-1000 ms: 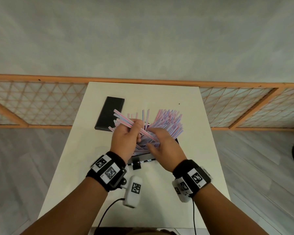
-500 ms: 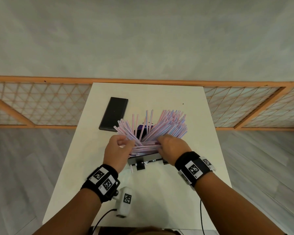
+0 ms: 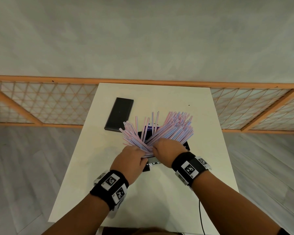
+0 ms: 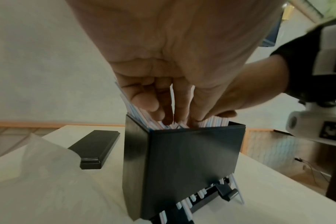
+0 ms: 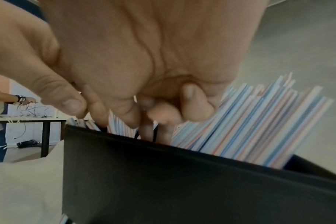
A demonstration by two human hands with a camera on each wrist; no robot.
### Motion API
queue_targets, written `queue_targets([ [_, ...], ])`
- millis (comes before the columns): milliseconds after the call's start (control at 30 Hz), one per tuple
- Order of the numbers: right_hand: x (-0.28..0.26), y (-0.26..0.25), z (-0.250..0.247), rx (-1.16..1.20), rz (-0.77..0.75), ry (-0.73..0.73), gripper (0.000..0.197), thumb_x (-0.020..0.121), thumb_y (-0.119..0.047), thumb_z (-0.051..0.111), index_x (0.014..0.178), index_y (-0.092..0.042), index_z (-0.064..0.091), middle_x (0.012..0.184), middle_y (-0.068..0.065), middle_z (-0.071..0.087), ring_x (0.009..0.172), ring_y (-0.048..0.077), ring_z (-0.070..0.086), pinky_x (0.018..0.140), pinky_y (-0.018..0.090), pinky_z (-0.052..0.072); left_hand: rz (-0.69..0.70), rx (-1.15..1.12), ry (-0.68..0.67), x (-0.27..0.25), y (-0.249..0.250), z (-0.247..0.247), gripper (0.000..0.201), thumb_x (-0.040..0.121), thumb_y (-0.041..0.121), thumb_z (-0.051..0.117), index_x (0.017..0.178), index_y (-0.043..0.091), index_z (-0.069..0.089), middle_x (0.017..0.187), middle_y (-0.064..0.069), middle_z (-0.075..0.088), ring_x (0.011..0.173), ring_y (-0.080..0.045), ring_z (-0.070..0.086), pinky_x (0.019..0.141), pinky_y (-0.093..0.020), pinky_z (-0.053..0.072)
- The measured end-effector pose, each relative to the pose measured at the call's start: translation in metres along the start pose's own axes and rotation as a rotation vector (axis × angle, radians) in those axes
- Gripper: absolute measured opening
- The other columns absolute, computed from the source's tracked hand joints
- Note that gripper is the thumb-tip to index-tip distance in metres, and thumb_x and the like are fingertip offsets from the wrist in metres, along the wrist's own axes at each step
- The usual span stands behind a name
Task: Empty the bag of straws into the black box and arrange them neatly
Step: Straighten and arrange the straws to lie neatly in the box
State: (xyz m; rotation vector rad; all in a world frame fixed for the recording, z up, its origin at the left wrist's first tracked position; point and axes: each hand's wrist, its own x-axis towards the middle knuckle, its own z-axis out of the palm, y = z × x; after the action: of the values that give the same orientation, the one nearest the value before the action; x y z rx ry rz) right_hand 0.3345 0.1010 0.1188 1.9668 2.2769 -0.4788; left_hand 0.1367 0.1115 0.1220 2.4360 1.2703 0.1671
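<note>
Pink, blue and white straws stand splayed in an open black box near the middle of the white table. The left hand and right hand meet over the box, fingers curled down among the straws. A black lid lies toward the far left corner; the purple label behind the straws is unreadable.

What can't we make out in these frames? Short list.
- Black box interior: hidden by the straws and both hands in every view.
- Left hand fingertips: buried among straws in the left wrist view.
- Purple label text: too small, crossed by straws, head view.
- Right hand finger positions: blurred, right wrist view.
</note>
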Motion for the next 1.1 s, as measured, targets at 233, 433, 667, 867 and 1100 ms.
queue_targets([
  [233,0.030,-0.012,0.001,-0.033,0.090,-0.128,0.017,0.103,-0.024,0.049,0.091,-0.014,0.057,0.091,0.005,0.060,0.085,0.027,0.063,0.068,0.036,0.049,0.035,0.153,-0.059,0.000,0.002,0.019,0.026,0.102,0.027,0.049,0.118,0.023,0.069,0.121,0.003,0.063,0.109,-0.019,0.055,0.091,-0.035,0.053],
  [433,0.040,-0.019,-0.009,-0.040,0.077,-0.303,0.018,0.099,-0.006,0.050,0.107,-0.005,0.066,0.107,0.014,0.070,0.096,0.034,0.067,0.078,0.039,0.054,0.060,0.288,-0.123,0.003,0.001,0.028,0.026,0.099,0.023,0.050,0.120,0.020,0.065,0.121,-0.001,0.061,0.111,-0.024,0.053,0.095,-0.034,0.048],
  [667,0.010,-0.020,-0.041,-0.221,0.052,-0.247,0.018,0.099,-0.005,0.049,0.102,-0.008,0.067,0.109,0.011,0.070,0.097,0.032,0.068,0.074,0.039,0.052,0.055,0.279,-0.102,0.002,0.000,0.030,0.022,0.095,0.023,0.055,0.112,0.017,0.068,0.113,-0.002,0.065,0.106,-0.025,0.057,0.087,-0.035,0.049],
  [867,-0.031,-0.005,-0.087,-0.218,0.104,-0.103,0.024,0.092,0.001,0.049,0.107,-0.012,0.063,0.101,0.007,0.060,0.089,0.029,0.066,0.068,0.036,0.047,0.015,0.177,0.098,-0.005,-0.001,-0.003,0.014,0.091,0.030,0.064,0.102,0.022,0.068,0.107,0.001,0.061,0.093,-0.023,0.057,0.070,-0.035,0.056],
  [1100,-0.061,0.023,-0.068,-0.024,0.178,0.128,0.016,0.096,-0.010,0.050,0.096,-0.025,0.058,0.088,-0.003,0.055,0.069,0.020,0.058,0.063,0.040,0.055,-0.221,-0.005,0.017,-0.011,-0.031,-0.034,0.027,0.095,0.038,0.065,0.121,0.029,0.068,0.117,0.004,0.051,0.098,-0.017,0.054,0.081,-0.031,0.052],
])
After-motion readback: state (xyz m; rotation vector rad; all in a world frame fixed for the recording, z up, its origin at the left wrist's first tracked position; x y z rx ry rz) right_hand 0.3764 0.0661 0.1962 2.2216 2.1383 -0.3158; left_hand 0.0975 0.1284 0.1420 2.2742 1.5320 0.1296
